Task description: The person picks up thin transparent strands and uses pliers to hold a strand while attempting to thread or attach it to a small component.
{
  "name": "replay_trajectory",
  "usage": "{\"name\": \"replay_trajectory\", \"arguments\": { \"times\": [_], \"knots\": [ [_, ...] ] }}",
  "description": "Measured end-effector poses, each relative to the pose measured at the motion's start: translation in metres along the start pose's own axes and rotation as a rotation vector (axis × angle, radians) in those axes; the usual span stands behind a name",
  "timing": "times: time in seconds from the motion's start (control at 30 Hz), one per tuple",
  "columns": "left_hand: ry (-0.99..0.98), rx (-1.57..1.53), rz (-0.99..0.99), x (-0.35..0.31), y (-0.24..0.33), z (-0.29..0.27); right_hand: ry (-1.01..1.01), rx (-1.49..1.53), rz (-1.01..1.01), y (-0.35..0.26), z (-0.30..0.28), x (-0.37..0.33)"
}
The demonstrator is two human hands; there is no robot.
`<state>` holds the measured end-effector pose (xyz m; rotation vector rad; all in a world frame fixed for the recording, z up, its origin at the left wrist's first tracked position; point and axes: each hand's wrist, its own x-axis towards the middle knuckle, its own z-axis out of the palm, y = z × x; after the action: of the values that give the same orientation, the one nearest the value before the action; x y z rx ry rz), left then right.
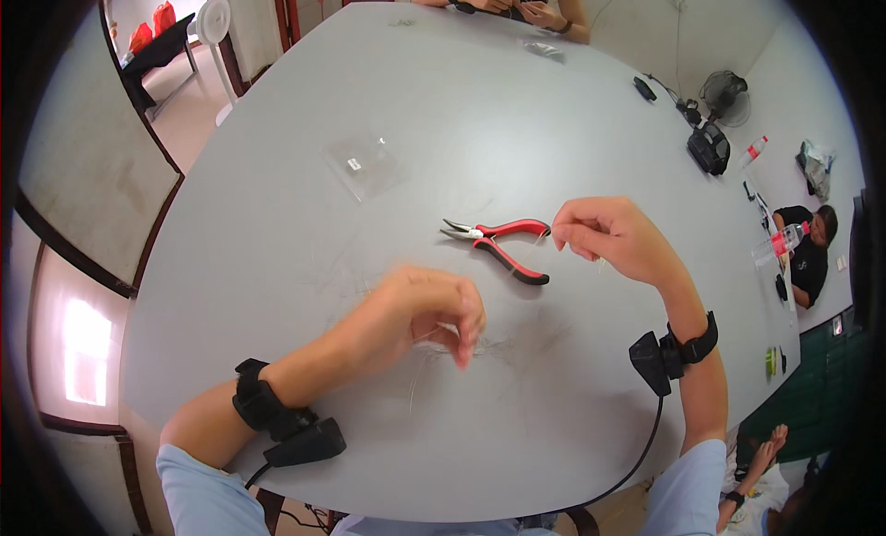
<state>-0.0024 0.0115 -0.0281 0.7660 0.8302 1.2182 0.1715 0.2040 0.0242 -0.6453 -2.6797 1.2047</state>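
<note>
My left hand (438, 315) is curled over the near middle of the table, slightly blurred by motion. A thin pale strand (413, 379) runs from its closed fingers down toward the tabletop. Farther right, my right hand (604, 236) is raised with thumb and fingertips pinched on a fine pale strand, part of which hangs below the fingers. Whether both hands hold one and the same strand, I cannot tell. Bent-nose pliers (498, 245) with red and black handles lie between the hands, jaws pointing left, handle ends close to my right hand.
A clear plastic bag (363, 167) lies on the grey table (277, 213), beyond my left hand. Across the table another person's hands (517, 3) work near a small packet (544, 51). A black case (709, 148), a fan (724, 95) and bottles (783, 244) are at the right.
</note>
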Motion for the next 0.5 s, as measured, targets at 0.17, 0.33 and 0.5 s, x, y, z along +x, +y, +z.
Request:
{"name": "replay_trajectory", "arguments": {
  "times": [0.17, 0.33, 0.5],
  "knots": [
    [-0.448, 0.055, -0.291, -0.008, 0.005, 0.009, -0.734, 0.053, 0.158, -0.012, -0.016, 0.023],
    [-0.785, 0.173, -0.384, -0.008, 0.003, 0.013, -0.311, 0.319, 0.063, 0.023, -0.03, 0.083],
    [-0.7, 0.228, -0.378, -0.006, 0.003, 0.014, 0.25, 0.474, 0.187, 0.066, -0.062, 0.132]
  ]
}}
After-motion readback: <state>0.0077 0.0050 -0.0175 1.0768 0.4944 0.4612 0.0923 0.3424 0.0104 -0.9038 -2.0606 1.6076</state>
